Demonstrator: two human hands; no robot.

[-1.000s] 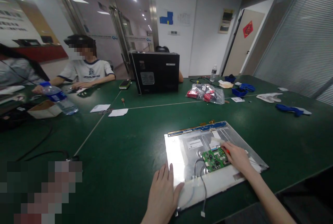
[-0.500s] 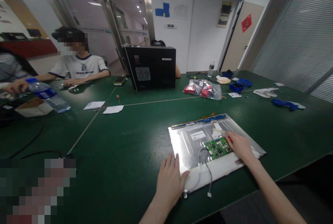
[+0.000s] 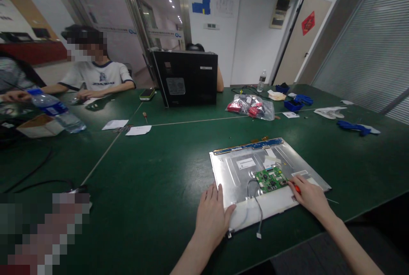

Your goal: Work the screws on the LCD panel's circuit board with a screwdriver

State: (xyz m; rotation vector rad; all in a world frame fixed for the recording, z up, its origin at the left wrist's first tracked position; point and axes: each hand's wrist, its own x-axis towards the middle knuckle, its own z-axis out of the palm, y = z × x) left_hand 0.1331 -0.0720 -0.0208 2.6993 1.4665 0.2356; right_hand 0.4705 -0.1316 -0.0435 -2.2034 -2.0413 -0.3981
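A flat metal-backed display panel lies on the green table in front of me. On its back sit a green circuit board and a long blue circuit strip. My left hand rests on the panel's near left edge with its fingers stretched out. My right hand is at the right end of the green board, closed round what looks like a screwdriver with a red handle, mostly hidden by the fingers. A thin shaft shows beyond that hand. Loose grey cables run from the board over the near edge.
Behind the panel are a plastic bag with red items, a black computer case, blue gloves and small blue trays. To the left are paper slips, a large water bottle and a seated person.
My right hand has moved nearer to me and right, from the board's far right corner to its right end. The red handle shows more. My left hand stays on the panel edge.
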